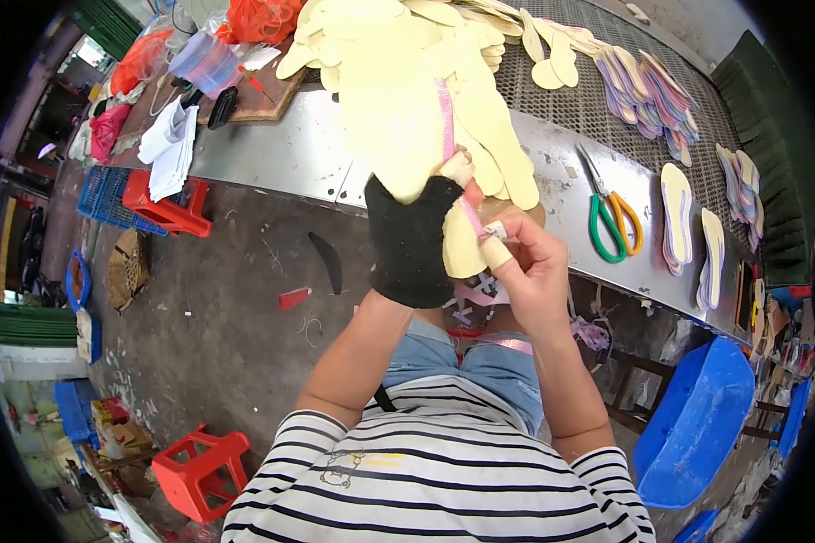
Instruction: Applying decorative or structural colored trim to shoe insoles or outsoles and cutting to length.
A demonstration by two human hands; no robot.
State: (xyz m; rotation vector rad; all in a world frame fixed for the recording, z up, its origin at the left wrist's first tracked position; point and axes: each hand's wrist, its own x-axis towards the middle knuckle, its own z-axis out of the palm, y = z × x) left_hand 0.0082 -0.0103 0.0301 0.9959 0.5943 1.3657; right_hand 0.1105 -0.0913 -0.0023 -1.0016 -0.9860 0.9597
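My left hand [414, 237], in a black fingerless glove, is closed on a cream insole [463, 253] above the near edge of the metal table. A narrow pink strip [445, 118] runs down over the cream pieces to the fingers of both hands. On the right, my right hand [536, 262] pinches at the insole's edge, where a bit of the pink strip shows; its fingertips carry pale finger covers [495, 252]. Beyond the hands, a large heap of cream insoles [389, 109] lies fanned out. Scissors [611, 217] with green and orange handles rest to the right.
Stacks of insoles with coloured edges [647, 90] lie on the mesh surface [552, 109], and more lie on the metal table [290, 167]. Left are white papers [167, 145] and a clear plastic tub [206, 65]. A blue bin [697, 421] and red stool [204, 471] stand below.
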